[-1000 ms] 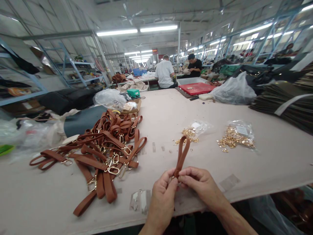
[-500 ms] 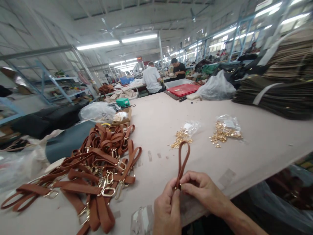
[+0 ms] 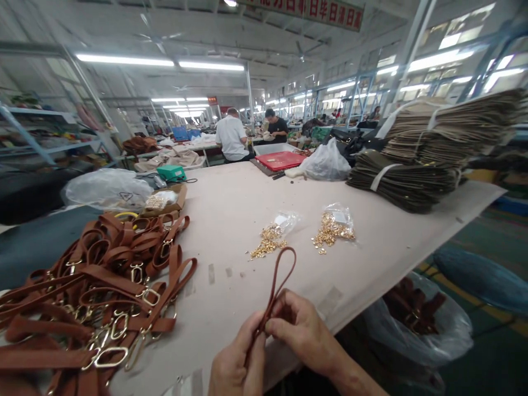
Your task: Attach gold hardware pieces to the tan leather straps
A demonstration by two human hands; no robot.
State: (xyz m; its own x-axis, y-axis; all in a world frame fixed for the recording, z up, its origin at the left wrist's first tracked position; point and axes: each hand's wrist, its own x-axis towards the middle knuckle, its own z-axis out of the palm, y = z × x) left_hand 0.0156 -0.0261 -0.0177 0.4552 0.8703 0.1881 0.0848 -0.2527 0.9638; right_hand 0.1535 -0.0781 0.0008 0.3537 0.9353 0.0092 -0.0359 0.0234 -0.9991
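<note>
A brown leather strap (image 3: 274,283) stands up in a loop between my hands at the table's near edge. My left hand (image 3: 241,355) is closed on its lower end, thumb and fingers pinching it. My right hand (image 3: 301,324) pinches the strap just above, with curled fingertips; whether a small metal piece sits in them is hidden. Beyond the loop lie gold metal studs (image 3: 268,241) spilling from a clear bag, and a second bag of gold studs (image 3: 333,228) to the right. On the left is a heap of brown straps (image 3: 124,275) with gold clasps.
Stacked dark pieces (image 3: 406,179) tied with white bands stand at the back right, near a plastic bag (image 3: 328,160) and a red tray (image 3: 278,160). A green box (image 3: 171,172) is at the back left. Below the right table edge hangs a bag of straps (image 3: 416,319). Two people work farther off.
My view has turned to the right, so the table's things appear farther left. Both hands still hold the strap, whose loop now leans more to the right and shows longer above my fingers.
</note>
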